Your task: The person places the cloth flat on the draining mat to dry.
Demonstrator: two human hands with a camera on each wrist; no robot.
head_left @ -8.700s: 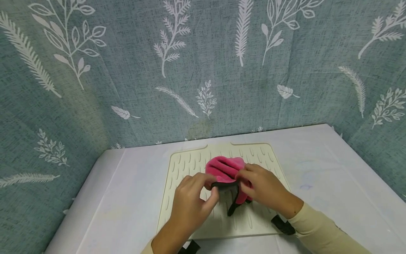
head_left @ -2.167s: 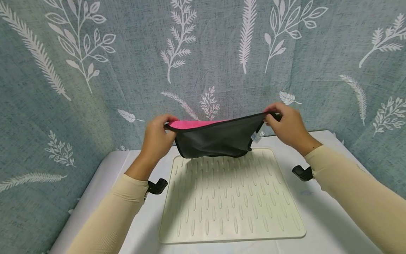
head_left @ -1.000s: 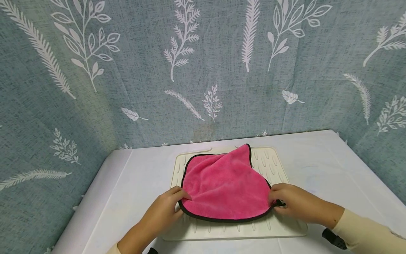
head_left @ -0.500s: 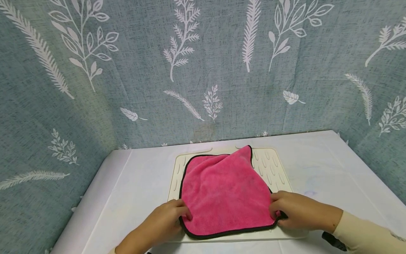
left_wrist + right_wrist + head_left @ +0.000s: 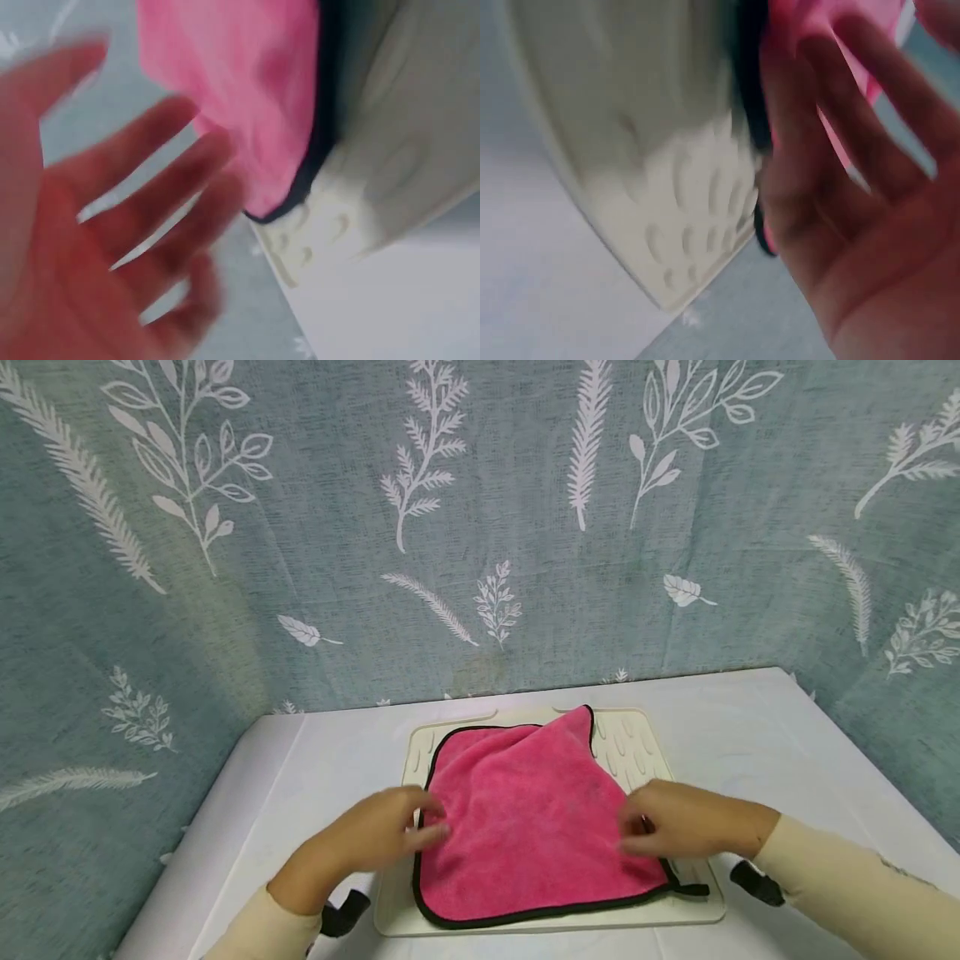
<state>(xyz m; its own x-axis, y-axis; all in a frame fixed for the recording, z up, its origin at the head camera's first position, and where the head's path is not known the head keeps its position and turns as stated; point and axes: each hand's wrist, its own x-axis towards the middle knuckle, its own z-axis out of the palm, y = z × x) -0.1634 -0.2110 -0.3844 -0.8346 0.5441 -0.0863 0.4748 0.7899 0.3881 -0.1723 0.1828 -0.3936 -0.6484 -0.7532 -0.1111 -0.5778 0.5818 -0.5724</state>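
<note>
A pink plush cloth [image 5: 525, 827] with black edging lies spread over a cream ridged mat [image 5: 633, 747]. Its far right corner is folded over into a peak, and a black loop [image 5: 692, 889] sticks out at the near right corner. My left hand [image 5: 367, 835] is over the cloth's left edge, holding nothing; in the left wrist view its fingers [image 5: 150, 202] are spread and blurred beside the pink fabric. Over the right edge hovers my right hand [image 5: 682, 818], its fingers [image 5: 855, 112] loose and apart in the right wrist view.
The mat rests on a table with a white cover [image 5: 765, 752]. Behind and to the left hangs a grey-green curtain [image 5: 337, 527] with white leaf prints. Black wrist-camera mounts [image 5: 756, 883] hang below both wrists.
The cloth was bunched in both hands, then held up unfolded, then laid on the mat and pulled toward me. Since half a second ago both hands have let go and lifted away from its near corners.
</note>
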